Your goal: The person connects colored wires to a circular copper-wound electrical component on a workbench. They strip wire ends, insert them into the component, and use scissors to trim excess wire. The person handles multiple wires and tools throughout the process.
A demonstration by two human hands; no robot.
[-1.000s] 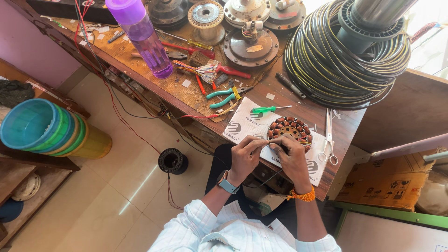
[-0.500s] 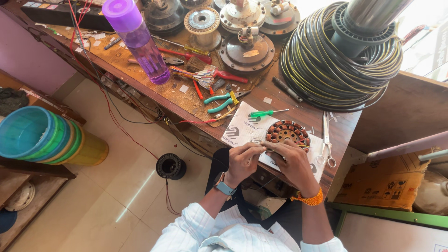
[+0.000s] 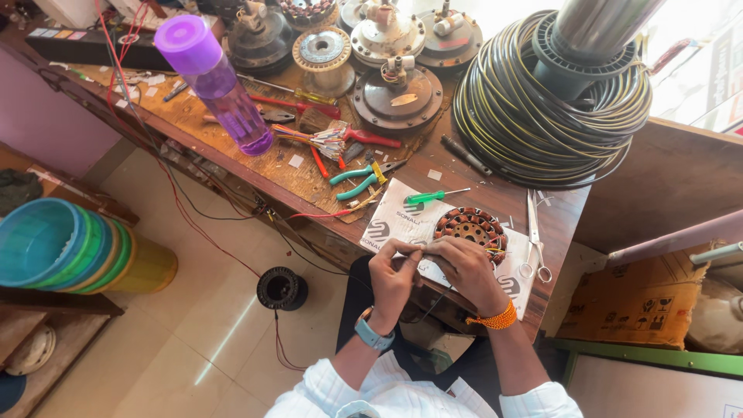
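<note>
With the wound stator [image 3: 470,227] on the near right bench edge, my left hand [image 3: 393,272] pinches fine wire and my right hand [image 3: 464,265], fingers curled, should steady the core while I keep even tension.

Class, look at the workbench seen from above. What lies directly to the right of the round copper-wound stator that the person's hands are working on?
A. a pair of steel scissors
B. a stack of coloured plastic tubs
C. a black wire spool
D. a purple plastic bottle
A: the pair of steel scissors lies on the wooden bench just right of the round copper-wound stator, beside the person's right hand.
</note>
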